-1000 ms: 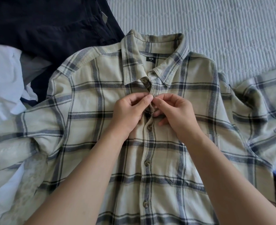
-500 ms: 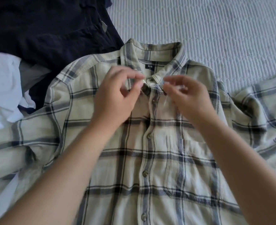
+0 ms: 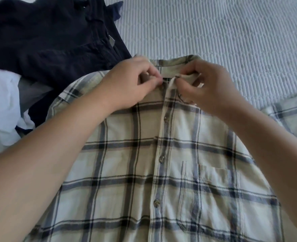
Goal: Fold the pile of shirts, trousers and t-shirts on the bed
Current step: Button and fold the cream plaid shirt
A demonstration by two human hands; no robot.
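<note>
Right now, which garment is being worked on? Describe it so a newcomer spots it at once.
On the pale ribbed bed cover, look at the near middle, where the left hand and right hand both pinch fabric at a collar. That is the plaid shirt, lying front up with its buttons showing. It alone is cream with grey-blue checks; the dark trousers and white garment beside it are plain.

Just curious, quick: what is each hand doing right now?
Left hand: pinching the plaid shirt at its collar.
Right hand: pinching the collar too.
</note>
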